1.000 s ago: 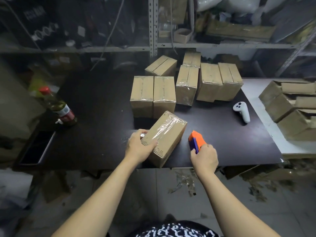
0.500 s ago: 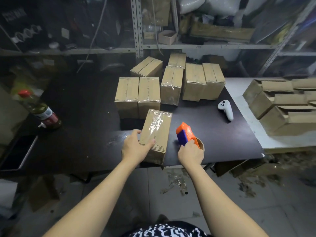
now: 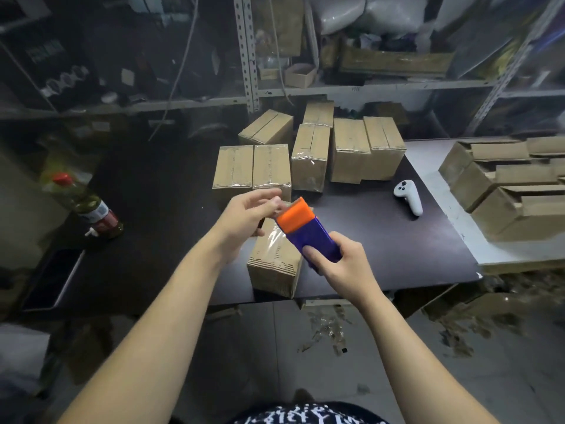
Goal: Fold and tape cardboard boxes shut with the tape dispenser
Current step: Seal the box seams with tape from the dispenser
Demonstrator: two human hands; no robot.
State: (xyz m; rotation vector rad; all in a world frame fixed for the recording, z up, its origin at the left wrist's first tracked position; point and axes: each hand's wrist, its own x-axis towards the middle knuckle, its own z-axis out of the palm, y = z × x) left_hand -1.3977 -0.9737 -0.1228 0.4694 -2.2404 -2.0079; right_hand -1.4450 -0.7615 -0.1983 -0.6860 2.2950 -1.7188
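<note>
Head: right hand (image 3: 345,264) around tape dispenser (image 3: 308,234)

- A dark, matte, rectangular tabletop (image 3: 159,228) fills the middle of the view.
- A pale grey tabletop (image 3: 428,154) adjoins it on the right, edge against edge.
- Behind both stands a grey metal shelving rack with slotted uprights (image 3: 244,56). Its pale horizontal shelf board (image 3: 382,87) is crowded with clutter.
- Bulging white plastic sacks (image 3: 345,13) lie on the rack's upper level.
- The smooth grey floor (image 3: 250,347) shows a straight seam running away from the viewer.
- Small brownish scraps of litter (image 3: 328,328) are scattered on the floor below the dark tabletop's near edge, and more thickly to the right.
- The light is dim. The left side of the room sits in deep shadow, while the rack and the pale tabletop are brighter.
</note>
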